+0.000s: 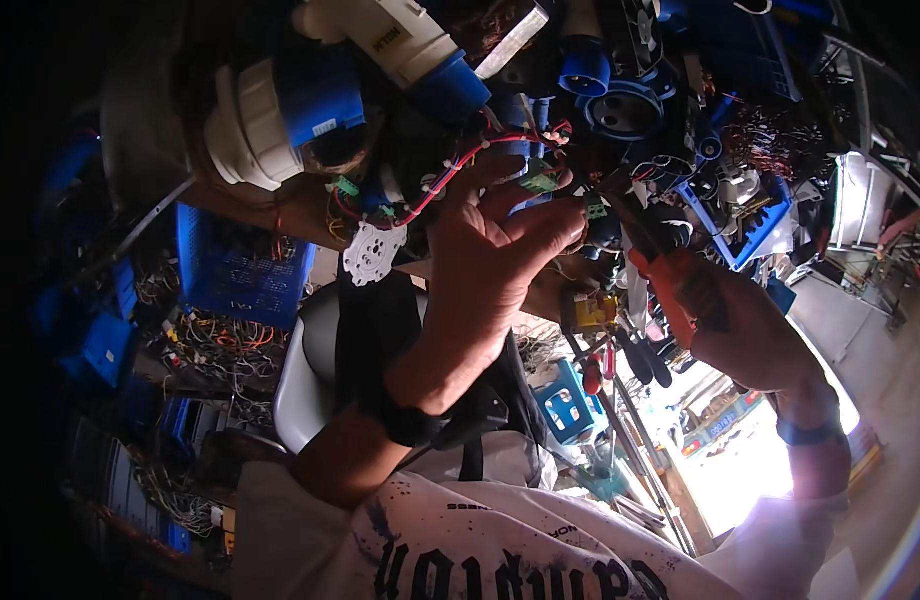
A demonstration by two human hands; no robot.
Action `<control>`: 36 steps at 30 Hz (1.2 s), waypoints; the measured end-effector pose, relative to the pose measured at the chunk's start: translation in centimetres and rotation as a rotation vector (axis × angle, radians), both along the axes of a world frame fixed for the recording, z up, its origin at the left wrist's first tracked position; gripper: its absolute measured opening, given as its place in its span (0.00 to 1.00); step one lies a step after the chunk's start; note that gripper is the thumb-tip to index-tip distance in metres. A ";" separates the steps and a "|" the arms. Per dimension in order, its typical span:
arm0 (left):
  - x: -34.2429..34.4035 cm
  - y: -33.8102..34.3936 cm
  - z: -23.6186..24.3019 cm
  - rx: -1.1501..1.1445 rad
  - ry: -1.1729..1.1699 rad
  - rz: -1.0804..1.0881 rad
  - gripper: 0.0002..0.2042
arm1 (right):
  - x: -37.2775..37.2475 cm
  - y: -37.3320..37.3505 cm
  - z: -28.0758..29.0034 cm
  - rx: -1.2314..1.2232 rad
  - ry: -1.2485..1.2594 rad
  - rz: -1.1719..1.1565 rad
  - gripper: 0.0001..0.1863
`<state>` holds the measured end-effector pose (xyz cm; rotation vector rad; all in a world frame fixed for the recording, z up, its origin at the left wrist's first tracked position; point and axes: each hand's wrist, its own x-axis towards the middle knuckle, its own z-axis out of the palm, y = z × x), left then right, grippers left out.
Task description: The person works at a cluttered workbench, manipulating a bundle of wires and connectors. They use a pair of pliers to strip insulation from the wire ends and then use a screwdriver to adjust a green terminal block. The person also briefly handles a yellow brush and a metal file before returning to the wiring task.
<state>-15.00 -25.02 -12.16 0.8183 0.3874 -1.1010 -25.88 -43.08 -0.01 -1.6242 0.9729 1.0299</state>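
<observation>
My left hand (495,240) is raised in the middle, fingers curled and thumb and fingertips closed at a small green terminal connector (595,208). Beside those fingers is another green connector (540,182), near a red wire harness (440,180) with white ties. A pale perforated plate (373,255) hangs left of my wrist. My right hand (735,330) is wrapped round an orange-handled tool (670,290), apparently pliers or cutters, whose dark jaws reach toward the connector at my left fingertips; whether they touch it I cannot tell.
Large blue-and-white industrial plugs (250,120) crowd the top. Blue crates (240,260) and tangled cables (225,340) lie at left. A grey chair (305,360) is below. A teal basket (570,400), long metal bars (655,470) and screwdrivers (605,365) are at lower right.
</observation>
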 end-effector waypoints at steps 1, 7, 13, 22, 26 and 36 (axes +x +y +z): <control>-0.2 -0.1 0.2 0.014 0.047 0.007 0.24 | 0.1 -0.2 0.0 0.005 0.030 0.023 0.34; -0.8 -0.2 0.5 0.003 0.227 -0.025 0.17 | 0.1 -0.3 0.3 -0.009 0.080 0.045 0.38; -0.7 -0.6 0.2 -0.010 0.220 -0.027 0.13 | 0.1 -0.4 0.1 0.069 0.086 -0.039 0.38; -0.5 -0.8 0.4 0.000 0.202 -0.031 0.12 | -0.2 -0.7 0.1 0.109 0.054 -0.035 0.38; -0.5 -0.7 0.3 -0.002 0.213 -0.026 0.12 | 0.0 -0.6 0.3 0.106 0.089 -0.074 0.39; -0.6 -0.5 0.4 -0.034 0.225 -0.028 0.12 | -1.8 -0.5 -0.4 0.049 -0.044 -0.052 0.36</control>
